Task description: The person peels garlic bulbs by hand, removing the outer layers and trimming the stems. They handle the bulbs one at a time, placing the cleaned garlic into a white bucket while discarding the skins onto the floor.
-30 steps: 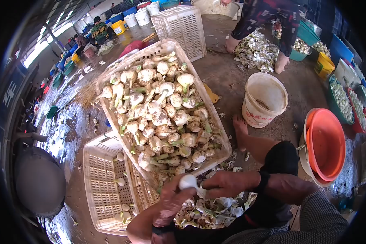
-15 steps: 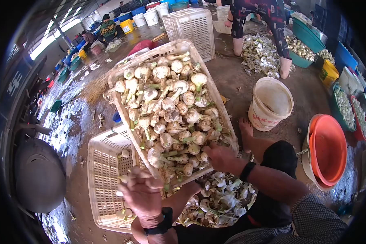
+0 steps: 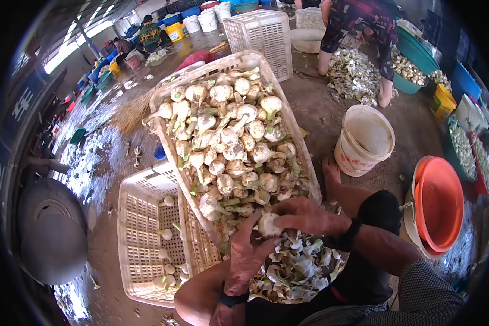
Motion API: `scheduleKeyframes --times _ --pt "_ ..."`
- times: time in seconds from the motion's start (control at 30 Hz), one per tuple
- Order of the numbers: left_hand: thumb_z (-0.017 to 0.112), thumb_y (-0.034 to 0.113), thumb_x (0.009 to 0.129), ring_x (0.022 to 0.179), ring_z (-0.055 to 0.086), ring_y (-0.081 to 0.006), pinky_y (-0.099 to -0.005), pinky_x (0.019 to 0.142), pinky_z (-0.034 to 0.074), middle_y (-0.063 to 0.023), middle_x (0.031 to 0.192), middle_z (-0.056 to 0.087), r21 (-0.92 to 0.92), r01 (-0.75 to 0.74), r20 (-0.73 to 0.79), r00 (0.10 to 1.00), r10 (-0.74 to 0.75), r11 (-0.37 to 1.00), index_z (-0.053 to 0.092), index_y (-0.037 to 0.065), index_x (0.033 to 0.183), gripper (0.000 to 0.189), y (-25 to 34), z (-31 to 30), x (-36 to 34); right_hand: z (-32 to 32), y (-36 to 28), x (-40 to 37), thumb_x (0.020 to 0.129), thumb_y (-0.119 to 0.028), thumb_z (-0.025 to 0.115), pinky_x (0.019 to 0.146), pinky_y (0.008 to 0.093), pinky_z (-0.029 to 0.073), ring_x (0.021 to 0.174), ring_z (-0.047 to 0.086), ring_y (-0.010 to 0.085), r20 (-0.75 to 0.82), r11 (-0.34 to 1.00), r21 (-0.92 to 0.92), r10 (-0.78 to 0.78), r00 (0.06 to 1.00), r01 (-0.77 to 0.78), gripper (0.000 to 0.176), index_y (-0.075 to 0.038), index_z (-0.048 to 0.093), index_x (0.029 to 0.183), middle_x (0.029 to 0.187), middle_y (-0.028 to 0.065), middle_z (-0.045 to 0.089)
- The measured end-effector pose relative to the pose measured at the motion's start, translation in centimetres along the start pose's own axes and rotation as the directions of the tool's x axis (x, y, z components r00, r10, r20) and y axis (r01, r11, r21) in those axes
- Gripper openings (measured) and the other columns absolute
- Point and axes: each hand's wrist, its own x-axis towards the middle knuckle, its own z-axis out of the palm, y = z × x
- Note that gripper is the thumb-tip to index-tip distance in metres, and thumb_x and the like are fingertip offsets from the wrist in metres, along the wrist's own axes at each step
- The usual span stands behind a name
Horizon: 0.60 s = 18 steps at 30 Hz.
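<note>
My right hand [image 3: 308, 218] grips a garlic bulb [image 3: 269, 225] just over the near edge of a tilted crate [image 3: 308, 163] heaped with soiled garlic bulbs [image 3: 234, 152]. My left hand [image 3: 246, 251] curls against the same bulb from the other side, its fingers and thumb around it. To the left, a second plastic crate [image 3: 126, 239] holds several cleaner garlic bulbs with short stems. Beneath my hands, between my legs, lies a pile of peeled garlic skins [image 3: 299, 267].
A white bucket [image 3: 364, 140] stands to the right, with an orange basin [image 3: 440, 204] nearer to me. An upright white crate [image 3: 259, 46] is behind the heaped one. Another person [image 3: 358, 32] bends over a pile of skins [image 3: 354, 76]. A straw broom [image 3: 133, 113] lies at the left.
My left hand has moved right from over the left crate to meet my right hand. The right hand has drawn back slightly from the heap with a bulb. More of the left crate's bulbs now show.
</note>
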Motion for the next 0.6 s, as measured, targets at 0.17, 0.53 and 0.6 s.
scheduleKeyframes --times 0.17,0.53,0.6 --pt "0.071 -0.008 0.078 0.099 0.066 -0.0225 -0.0351 0.081 0.06 -0.0156 0.11 0.064 -0.175 -0.038 0.048 0.998 0.048 0.984 0.045 -0.003 0.132 0.06 0.2 0.4 -0.3 -0.5 0.4 -1.0 0.095 -0.029 0.06 0.053 0.0252 0.049 0.06 0.061 0.0091 0.01 0.984 0.179 -0.019 1.0 0.016 0.036 0.003 0.064 0.112 0.072 0.0045 0.066" --pt "0.078 -0.007 0.073 0.099 0.066 -0.0195 -0.0316 0.083 0.06 -0.0128 0.11 0.064 0.237 -0.158 0.123 0.984 0.131 0.959 0.056 -0.001 0.123 0.054 0.6 0.6 0.1 -1.1 2.6 -1.3 0.087 -0.016 0.063 0.061 0.0441 0.05 0.064 0.062 0.0376 0.062 0.766 -0.408 -0.519 0.852 0.497 0.014 -0.002 0.063 0.09 0.071 0.0184 0.062" --pt "0.078 -0.007 0.073 0.099 0.065 -0.0195 -0.0317 0.084 0.06 -0.0127 0.109 0.064 0.238 -0.136 0.119 0.987 0.11 0.962 0.057 -0.002 0.121 0.053 0.4 0.6 0.0 -1.0 2.8 -1.2 0.087 -0.015 0.062 0.06 0.045 0.05 0.064 0.062 0.0381 0.069 0.756 -0.421 -0.525 0.848 0.502 0.013 -0.002 0.062 0.088 0.07 0.0182 0.061"
